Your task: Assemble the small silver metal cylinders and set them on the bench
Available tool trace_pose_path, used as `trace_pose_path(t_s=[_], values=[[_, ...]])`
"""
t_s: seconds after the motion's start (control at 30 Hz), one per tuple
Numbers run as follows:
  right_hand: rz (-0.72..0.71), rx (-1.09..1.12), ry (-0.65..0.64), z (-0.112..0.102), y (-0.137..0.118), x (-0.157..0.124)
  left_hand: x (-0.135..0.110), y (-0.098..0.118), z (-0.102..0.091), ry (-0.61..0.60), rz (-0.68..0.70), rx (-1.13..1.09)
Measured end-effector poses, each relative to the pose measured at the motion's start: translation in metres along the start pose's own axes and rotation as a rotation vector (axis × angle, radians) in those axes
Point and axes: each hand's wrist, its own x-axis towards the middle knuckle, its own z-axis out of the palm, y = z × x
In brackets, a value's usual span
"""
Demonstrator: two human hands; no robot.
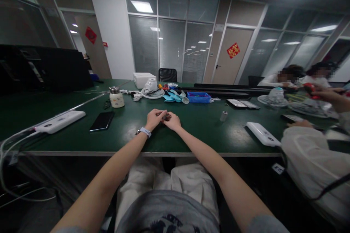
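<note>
My left hand [154, 119] and my right hand [172, 120] meet over the green table [191, 140], close to its front edge. Both are closed, fingertips pressed around a small dark piece [165, 117] between them. Its kind is too small and too covered by fingers to tell. A watch with a light band [144, 131] is on my left wrist. Beyond the hands lie light-blue fan blades [175, 97] and a white fan grille [152, 94] with a white fan housing [151, 84] on it. A small metallic cylinder [223, 116] stands to the right of my hands.
On the left are a black phone [101, 121], a cabled white power bank [61, 121] and a cream bottle [116, 98]. A blue basket [198, 97] sits behind. Rightward, another white power bank [263, 134] lies near a co-worker's sleeve [306, 153].
</note>
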Motion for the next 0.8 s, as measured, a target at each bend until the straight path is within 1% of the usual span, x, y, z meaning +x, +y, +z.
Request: trace_pose_path(t_s=[0.13, 0.2, 0.27, 0.33, 0.4, 0.47, 0.53, 0.6, 0.8], values=[[-0.007, 0.04, -0.006, 0.002, 0.002, 0.0, 0.001, 0.004, -0.003, 0.064, 0.058, 0.081], [0.0, 0.053, 0.001, 0.002, 0.002, 0.0, 0.002, 0.003, -0.006, 0.119, 0.021, 0.132], [0.01, 0.059, 0.016, 0.001, 0.003, -0.001, 0.003, -0.001, -0.01, 0.155, -0.07, 0.188], [0.011, 0.063, 0.027, -0.001, 0.006, -0.001, 0.003, -0.005, -0.013, 0.114, -0.216, 0.265], [0.005, 0.076, 0.031, -0.004, 0.009, -0.001, 0.002, -0.008, -0.015, 0.016, -0.369, 0.358], [0.006, 0.091, 0.032, -0.005, 0.013, 0.0, 0.001, -0.009, -0.016, -0.072, -0.459, 0.44], [0.012, 0.102, 0.032, -0.006, 0.016, 0.001, 0.0, -0.008, -0.015, -0.127, -0.477, 0.497], [0.012, 0.111, 0.027, -0.005, 0.019, 0.002, 0.0, -0.007, -0.014, -0.157, -0.474, 0.535], [-0.001, 0.121, 0.024, -0.002, 0.025, 0.004, -0.002, -0.011, -0.01, -0.174, -0.438, 0.59]])
